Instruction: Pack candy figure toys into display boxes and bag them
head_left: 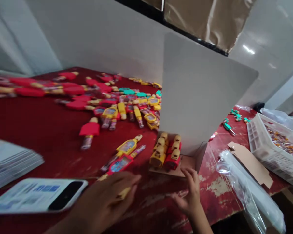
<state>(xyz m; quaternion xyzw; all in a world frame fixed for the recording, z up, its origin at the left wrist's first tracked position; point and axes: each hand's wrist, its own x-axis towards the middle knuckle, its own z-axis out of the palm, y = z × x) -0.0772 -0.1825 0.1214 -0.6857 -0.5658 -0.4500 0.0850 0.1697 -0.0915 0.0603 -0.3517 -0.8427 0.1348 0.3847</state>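
Note:
My left hand (107,198) is closed around a toy with a yellowish end (123,194) showing between thumb and fingers; the rest of it is hidden. Just beyond it lie a yellow bear-headed toy (127,147) and a red bear-headed toy (120,163). My right hand (191,193) has its fingers apart, fingertips at the front edge of an open cardboard display box (189,164). Inside the box stand a row of yellow toys (158,159) and a row of red toys (173,161), heads up. The box's tall pale back panel (197,87) rises behind them.
Loose red, yellow and green toys (107,100) spread over the red table (26,123). At left are a stack of cards (12,162) and a phone-printed white card (36,195). Plastic bags (254,191), flat cardboard (251,162) and a white crate (263,146) stand right.

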